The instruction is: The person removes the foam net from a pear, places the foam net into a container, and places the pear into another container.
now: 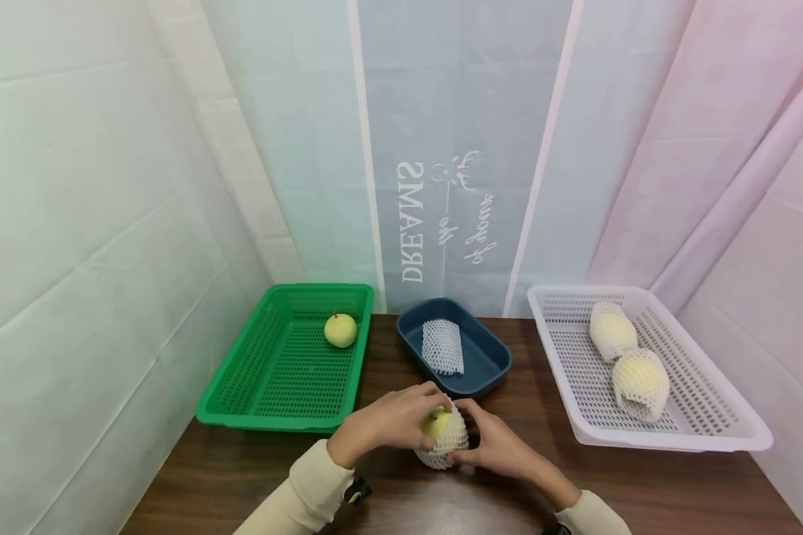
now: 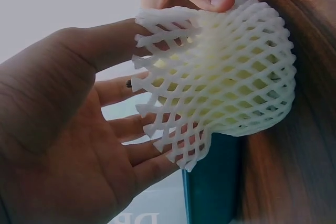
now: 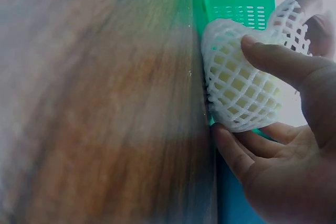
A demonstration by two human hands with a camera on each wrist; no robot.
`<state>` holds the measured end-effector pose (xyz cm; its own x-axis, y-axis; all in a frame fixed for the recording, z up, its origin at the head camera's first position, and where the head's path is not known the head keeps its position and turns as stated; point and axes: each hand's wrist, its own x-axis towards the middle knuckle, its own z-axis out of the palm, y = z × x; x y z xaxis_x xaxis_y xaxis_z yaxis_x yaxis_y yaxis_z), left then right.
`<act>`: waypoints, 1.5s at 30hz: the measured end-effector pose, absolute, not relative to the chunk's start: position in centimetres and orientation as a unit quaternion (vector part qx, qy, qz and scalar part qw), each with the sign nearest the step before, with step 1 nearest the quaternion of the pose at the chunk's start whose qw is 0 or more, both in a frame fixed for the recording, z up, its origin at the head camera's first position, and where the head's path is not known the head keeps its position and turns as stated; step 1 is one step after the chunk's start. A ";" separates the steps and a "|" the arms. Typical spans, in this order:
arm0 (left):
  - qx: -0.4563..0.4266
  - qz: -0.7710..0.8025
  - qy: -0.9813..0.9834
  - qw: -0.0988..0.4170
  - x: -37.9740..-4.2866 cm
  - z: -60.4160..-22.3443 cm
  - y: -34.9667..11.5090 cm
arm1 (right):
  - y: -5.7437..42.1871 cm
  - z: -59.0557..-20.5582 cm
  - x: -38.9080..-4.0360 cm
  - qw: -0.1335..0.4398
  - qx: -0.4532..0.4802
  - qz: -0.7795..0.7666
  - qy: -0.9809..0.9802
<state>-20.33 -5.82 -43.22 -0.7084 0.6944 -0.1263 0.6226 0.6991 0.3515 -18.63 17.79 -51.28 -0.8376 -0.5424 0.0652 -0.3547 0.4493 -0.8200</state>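
Observation:
In the head view a yellow-green pear point(image 1: 436, 422) sits upright on the table in a white foam net point(image 1: 452, 443), its stem end showing at the top. My left hand point(image 1: 396, 417) reaches over it from the left, thumb and fingers around the net's upper edge. From the right, my right hand point(image 1: 500, 444) grips the wrapped pear by its side. In the left wrist view the net's loose rim point(image 2: 176, 137) flares out in front of the left fingers. The right thumb point(image 3: 262, 53) presses on the net in the right wrist view, fingers underneath.
A green basket point(image 1: 274, 425) at the left holds one bare pear point(image 1: 340, 330). Behind the hands, a dark blue tray point(image 1: 485, 364) holds a flat foam net point(image 1: 443, 347). At the right, a white basket point(image 1: 676, 441) holds two net-wrapped pears point(image 1: 641, 380). Curtains stand behind.

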 end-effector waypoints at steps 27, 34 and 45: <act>0.352 0.095 0.923 0.120 -20.4 -45.0 -5.0 | 18.5 -51.6 -18.9 0.087 -0.233 -0.435 0.865; 0.350 0.131 0.918 0.131 -20.6 -45.3 -5.1 | 18.4 -51.9 -18.9 0.078 -0.206 -0.433 0.874; 0.342 0.173 0.912 0.147 -20.9 -45.3 -5.3 | 18.1 -51.4 -18.8 0.057 -0.201 -0.428 0.879</act>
